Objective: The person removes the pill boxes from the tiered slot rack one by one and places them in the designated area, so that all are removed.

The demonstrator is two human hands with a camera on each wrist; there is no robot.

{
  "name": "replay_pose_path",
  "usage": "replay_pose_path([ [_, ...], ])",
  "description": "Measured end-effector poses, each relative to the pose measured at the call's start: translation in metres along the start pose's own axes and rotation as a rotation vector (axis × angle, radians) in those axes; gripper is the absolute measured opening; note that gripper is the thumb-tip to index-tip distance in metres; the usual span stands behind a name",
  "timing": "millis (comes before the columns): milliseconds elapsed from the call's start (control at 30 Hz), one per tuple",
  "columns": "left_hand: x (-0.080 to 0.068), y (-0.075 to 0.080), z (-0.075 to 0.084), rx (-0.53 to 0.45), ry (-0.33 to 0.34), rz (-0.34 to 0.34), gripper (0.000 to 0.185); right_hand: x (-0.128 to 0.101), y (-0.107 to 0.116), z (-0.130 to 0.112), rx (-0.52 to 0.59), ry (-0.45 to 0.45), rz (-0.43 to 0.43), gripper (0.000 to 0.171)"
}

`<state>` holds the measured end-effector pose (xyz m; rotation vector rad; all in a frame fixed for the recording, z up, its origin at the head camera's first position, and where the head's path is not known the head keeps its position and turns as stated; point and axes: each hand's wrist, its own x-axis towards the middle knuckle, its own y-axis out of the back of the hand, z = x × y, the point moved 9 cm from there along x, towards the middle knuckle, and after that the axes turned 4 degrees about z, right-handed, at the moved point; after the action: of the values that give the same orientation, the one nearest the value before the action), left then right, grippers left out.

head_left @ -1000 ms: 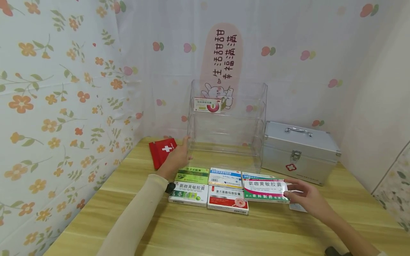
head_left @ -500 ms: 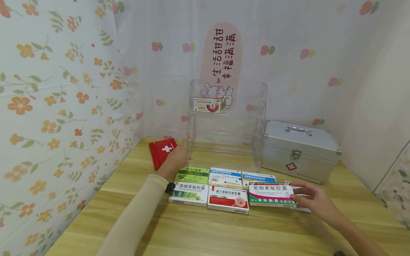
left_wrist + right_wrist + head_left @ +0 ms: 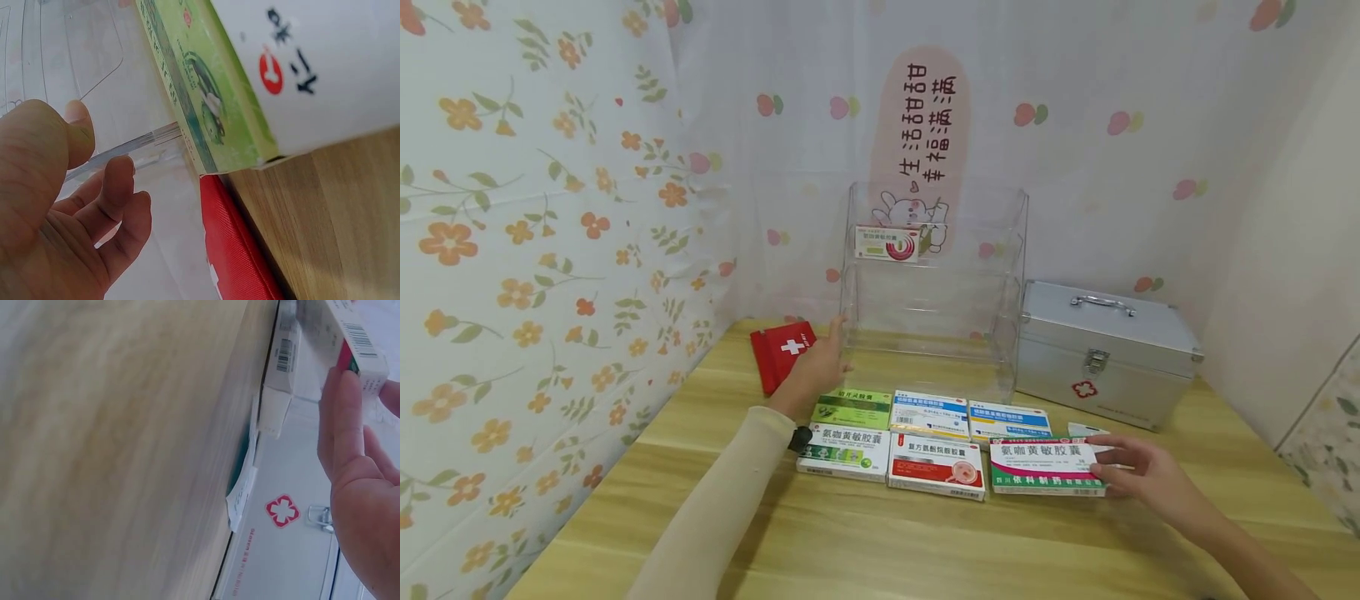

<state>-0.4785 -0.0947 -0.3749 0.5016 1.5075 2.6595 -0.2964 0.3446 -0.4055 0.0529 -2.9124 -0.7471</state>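
My left hand (image 3: 816, 367) is at the left side of the clear tiered plastic rack (image 3: 936, 354). In the left wrist view its thumb and fingers pinch the rack's edge (image 3: 119, 150). With fingers and thumb, my right hand (image 3: 1150, 479) holds a white, green and pink medicine box (image 3: 1045, 467) by its right end. Left of that box lie a red and white box (image 3: 935, 467) and a white and green box (image 3: 842, 452). Behind them are a lime-green box (image 3: 852, 410) and two blue and white boxes, one in the middle (image 3: 929, 416) and one on the right (image 3: 1009, 420).
Another medicine box (image 3: 886, 244) stands on the rack's upper tier, at the left. A red pouch with a white cross (image 3: 781, 354) lies left of the rack, and a silver first-aid case (image 3: 1105, 358) stands to its right. Near the case lies a flat white and green packet (image 3: 244, 475).
My right hand has moved the white, green and pink box to the right and toward me, uncovering the right-hand blue and white box. My left hand has stayed at the rack.
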Motion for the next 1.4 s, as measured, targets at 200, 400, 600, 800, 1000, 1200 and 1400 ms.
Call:
replay_pose_path([
  [200, 0.0, 0.001, 0.002, 0.014, -0.007, 0.007, 0.093, 0.0, -0.004, 0.003, -0.003, -0.018, -0.026, 0.052],
  [400, -0.002, -0.001, 0.0, -0.001, 0.012, -0.01, 0.093, 0.003, -0.015, 0.012, -0.028, -0.073, -0.117, 0.055],
  [600, -0.003, -0.002, -0.002, 0.002, 0.028, -0.014, 0.094, 0.007, -0.023, 0.015, -0.043, -0.09, -0.172, 0.056],
  [800, -0.001, -0.001, -0.001, 0.01, 0.026, -0.019, 0.094, 0.013, -0.023, 0.018, -0.074, -0.141, -0.168, 0.059],
  [1000, -0.001, -0.001, -0.001, 0.013, 0.022, -0.024, 0.093, 0.013, -0.024, 0.015, -0.068, -0.141, -0.187, 0.059],
  [1200, -0.001, -0.001, -0.001, 0.015, 0.028, -0.027, 0.093, 0.015, -0.021, 0.015, -0.086, -0.139, -0.184, 0.053],
  [1400, -0.001, -0.001, -0.001, 0.008, 0.032, -0.032, 0.093, 0.016, -0.015, 0.017, -0.109, -0.133, -0.19, 0.051],
])
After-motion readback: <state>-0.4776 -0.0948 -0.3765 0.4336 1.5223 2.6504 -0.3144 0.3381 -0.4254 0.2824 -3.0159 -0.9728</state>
